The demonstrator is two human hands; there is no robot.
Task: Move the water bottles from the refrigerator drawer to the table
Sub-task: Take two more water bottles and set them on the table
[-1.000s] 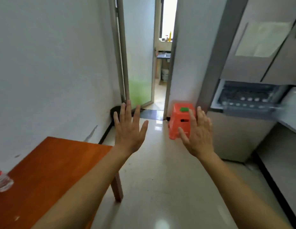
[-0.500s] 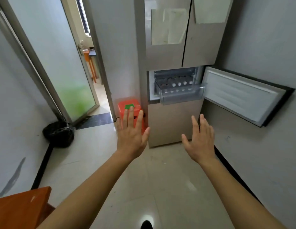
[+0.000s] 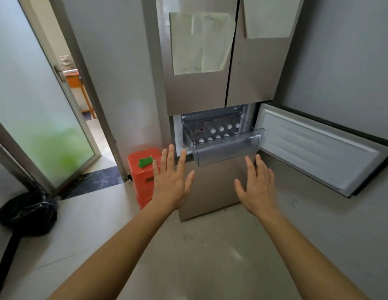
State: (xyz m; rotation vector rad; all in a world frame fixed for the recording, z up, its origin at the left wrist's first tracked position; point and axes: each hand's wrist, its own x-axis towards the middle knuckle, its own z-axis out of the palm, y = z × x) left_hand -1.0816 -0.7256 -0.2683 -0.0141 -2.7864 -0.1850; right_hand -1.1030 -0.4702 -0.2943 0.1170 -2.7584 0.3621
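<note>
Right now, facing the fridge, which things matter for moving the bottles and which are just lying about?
For the job:
- clear plastic pulled-out refrigerator drawer
- white-capped water bottles inside it
- open white-lined fridge door
- empty left hand and empty right hand

Lying about:
- orange plastic stool
- black bag
- frosted glass door

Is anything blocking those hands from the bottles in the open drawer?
Nothing visible does. The drawer is pulled out, its door swung aside to the right, and the bottles show caps up. Both hands, left and right, hang open and empty before it. The red stool stands off to the left.
</note>
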